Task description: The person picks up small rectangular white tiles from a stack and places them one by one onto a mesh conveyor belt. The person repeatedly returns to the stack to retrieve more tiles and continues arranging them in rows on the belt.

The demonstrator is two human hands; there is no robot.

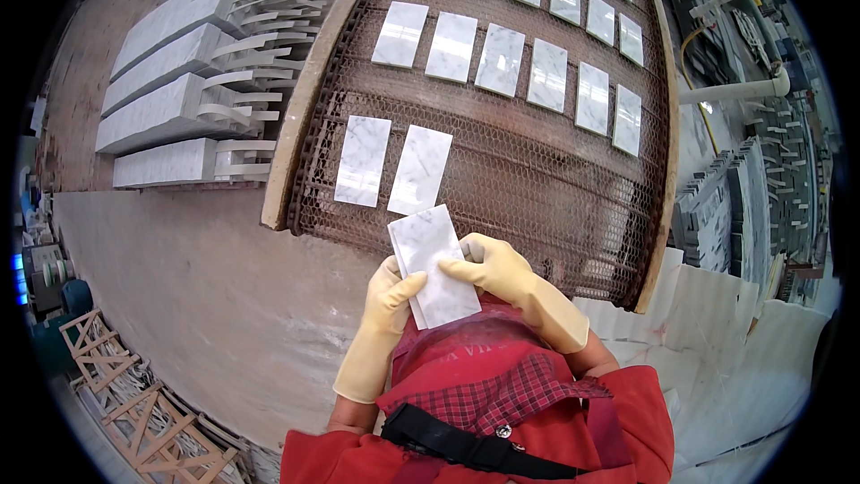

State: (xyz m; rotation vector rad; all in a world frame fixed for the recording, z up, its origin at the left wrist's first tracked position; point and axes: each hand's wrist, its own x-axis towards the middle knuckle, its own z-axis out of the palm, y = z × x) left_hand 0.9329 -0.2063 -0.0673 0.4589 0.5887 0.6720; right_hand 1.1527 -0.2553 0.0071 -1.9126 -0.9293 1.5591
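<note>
A small stack of white marble tiles point(432, 260) with grey veins is held in front of my body, at the near edge of a wire mesh conveyor point(537, 206). At least two tiles show in it, slightly fanned. My left hand point(387, 291), in a cream rubber glove, grips the stack's left edge with the thumb on top. My right hand point(497, 267), gloved alike, holds the right edge, its thumb pressed on the top face. Just beyond lie two polished tiles, one at left point(363, 161) and one point(421, 168) partly behind the stack.
Farther up the mesh, several more tiles point(500, 60) lie in rows. A raised wooden rail point(305, 99) borders the conveyor's left side. Long stacks of marble strips point(161, 112) stand to the left. Wooden frames point(148, 421) lie at lower left, dark slabs point(717, 206) at right.
</note>
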